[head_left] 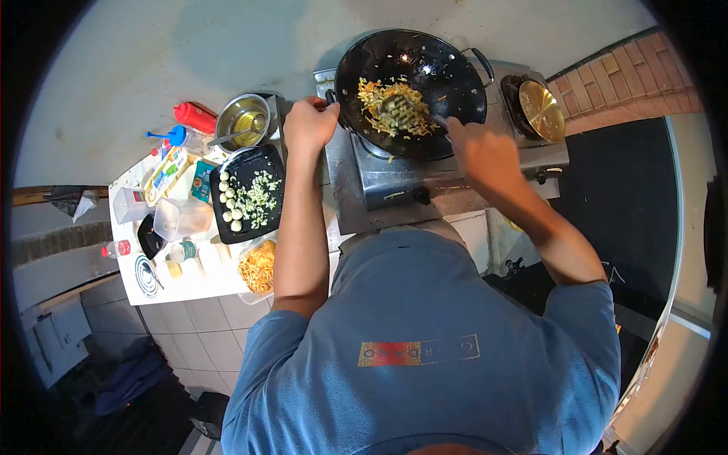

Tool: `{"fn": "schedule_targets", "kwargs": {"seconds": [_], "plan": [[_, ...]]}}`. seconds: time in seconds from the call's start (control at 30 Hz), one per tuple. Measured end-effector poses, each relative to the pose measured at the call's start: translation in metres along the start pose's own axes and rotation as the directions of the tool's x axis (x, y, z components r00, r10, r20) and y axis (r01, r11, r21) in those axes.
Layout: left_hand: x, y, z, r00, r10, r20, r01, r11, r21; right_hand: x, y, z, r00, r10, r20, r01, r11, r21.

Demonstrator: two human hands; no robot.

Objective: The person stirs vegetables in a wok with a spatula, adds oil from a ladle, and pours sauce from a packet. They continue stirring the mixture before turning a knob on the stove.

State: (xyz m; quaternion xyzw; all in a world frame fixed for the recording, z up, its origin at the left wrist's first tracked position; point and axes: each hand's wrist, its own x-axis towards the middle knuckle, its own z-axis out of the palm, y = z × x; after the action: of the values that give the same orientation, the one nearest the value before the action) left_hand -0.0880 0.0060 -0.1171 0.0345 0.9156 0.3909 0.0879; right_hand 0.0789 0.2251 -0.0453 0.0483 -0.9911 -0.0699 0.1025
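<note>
A large black wok [413,64] sits on the steel stove with chopped, yellow-and-orange food [371,98] in its middle. My left hand [309,125] is closed around the wok's left handle, which it mostly covers. In my right hand [485,155], at the wok's lower right rim, is the handle of a spatula [440,120]. Its slotted head rests among the food and looks slightly blurred. The wok's right handle [481,64] is untouched.
Left of the stove, a black tray [250,163] holds chopped greens and pale balls. A metal bowl of oil [244,121], a red squeeze bottle [195,117] and a container of shredded food [258,267] are around it. A gold-coloured pan [542,110] stands on the right burner.
</note>
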Motion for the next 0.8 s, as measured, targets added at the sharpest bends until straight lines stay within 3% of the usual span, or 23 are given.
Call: {"fn": "schedule_targets", "kwargs": {"seconds": [0.07,0.17,0.23,0.33,0.5,0.57,0.7,0.8], "plan": [[-0.001,0.000,0.001,1.000,0.011,-0.002,-0.011,1.000,0.017,0.005,-0.002,0.023,0.996,0.069,-0.048,-0.075,0.987,-0.143],[0.004,-0.002,0.003,0.999,0.019,-0.027,-0.018,0.999,0.030,0.018,0.016,0.010,0.989,0.057,-0.138,-0.083,0.979,-0.187],[0.003,-0.006,0.005,1.000,0.024,-0.019,-0.024,1.000,-0.003,0.013,0.018,-0.021,0.990,0.063,-0.127,-0.084,0.982,-0.169],[-0.002,0.001,0.002,0.999,0.018,-0.038,-0.017,1.000,0.011,-0.008,0.013,-0.044,0.995,-0.057,-0.082,0.055,0.998,-0.020],[-0.005,0.003,0.002,0.999,0.011,-0.037,-0.010,0.999,0.046,-0.010,-0.007,0.006,0.992,-0.082,-0.095,0.080,0.997,-0.023],[-0.006,0.004,0.003,0.999,0.014,-0.045,-0.012,0.999,0.049,0.004,-0.001,0.022,0.997,0.065,-0.040,-0.069,0.989,-0.130],[-0.002,-0.004,0.005,1.000,0.017,-0.024,-0.016,0.999,0.029,0.015,0.028,-0.036,0.998,0.056,0.042,-0.049,0.986,-0.161],[-0.004,0.000,0.005,1.000,0.007,-0.029,-0.007,1.000,0.023,0.004,0.043,-0.063,0.994,-0.107,0.002,0.107,0.994,-0.039]]}}
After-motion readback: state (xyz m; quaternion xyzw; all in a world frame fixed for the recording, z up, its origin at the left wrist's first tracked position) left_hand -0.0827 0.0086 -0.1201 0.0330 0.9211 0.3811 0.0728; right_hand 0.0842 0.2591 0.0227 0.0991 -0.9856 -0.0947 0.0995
